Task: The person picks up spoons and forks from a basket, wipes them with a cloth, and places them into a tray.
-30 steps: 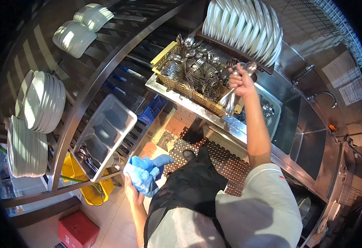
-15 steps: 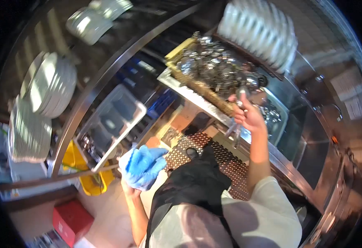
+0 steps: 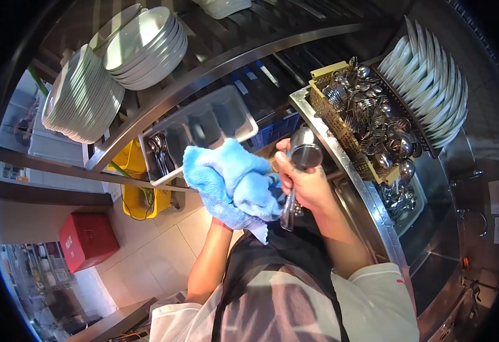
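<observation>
A fluffy blue cloth (image 3: 235, 179) is bunched over my left hand (image 3: 222, 223), which grips it from below; most of its fingers are hidden under the fabric. Close beside the cloth, my right hand (image 3: 305, 183) is closed around metal spoons (image 3: 305, 149). Their shiny round bowls point up past my fingers, while the handles hang down against the cloth's right edge. To the right stands a yellow perforated basket (image 3: 336, 126) heaped with spoons and forks (image 3: 372, 111).
A grey compartment tray (image 3: 221, 111) holds some cutlery in its left section. White plates (image 3: 84, 94) and bowls (image 3: 147, 48) are stacked on the slatted shelf. More plates (image 3: 429, 85) stand in a rack at right, above a sink (image 3: 432, 228). On the floor are yellow buckets (image 3: 138, 200) and a red box (image 3: 88, 241).
My right hand has come away from the cutlery basket with the spoons, moving left to the cloth. My left hand has raised the cloth towards it, and the camera view has turned.
</observation>
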The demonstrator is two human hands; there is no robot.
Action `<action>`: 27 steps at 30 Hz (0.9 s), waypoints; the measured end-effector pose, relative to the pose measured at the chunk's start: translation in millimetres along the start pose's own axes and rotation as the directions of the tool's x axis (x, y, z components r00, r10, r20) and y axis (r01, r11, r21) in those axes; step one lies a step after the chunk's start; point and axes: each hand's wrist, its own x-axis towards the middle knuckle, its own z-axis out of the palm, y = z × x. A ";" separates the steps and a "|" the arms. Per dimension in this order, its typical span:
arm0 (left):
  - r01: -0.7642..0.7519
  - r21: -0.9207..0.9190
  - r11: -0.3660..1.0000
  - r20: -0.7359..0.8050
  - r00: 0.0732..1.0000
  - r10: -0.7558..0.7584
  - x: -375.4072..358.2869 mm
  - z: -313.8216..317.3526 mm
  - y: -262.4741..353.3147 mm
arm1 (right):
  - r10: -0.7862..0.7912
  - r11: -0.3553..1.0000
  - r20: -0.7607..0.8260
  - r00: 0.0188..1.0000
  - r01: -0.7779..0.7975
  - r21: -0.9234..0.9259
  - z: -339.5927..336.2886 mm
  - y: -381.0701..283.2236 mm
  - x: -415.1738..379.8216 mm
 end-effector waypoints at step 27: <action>-0.106 0.201 0.974 -0.246 0.957 0.155 -20.4 1.6 -94.1 | 0.124 0.991 -0.107 0.987 -0.117 0.068 -9.0 71.6 43.2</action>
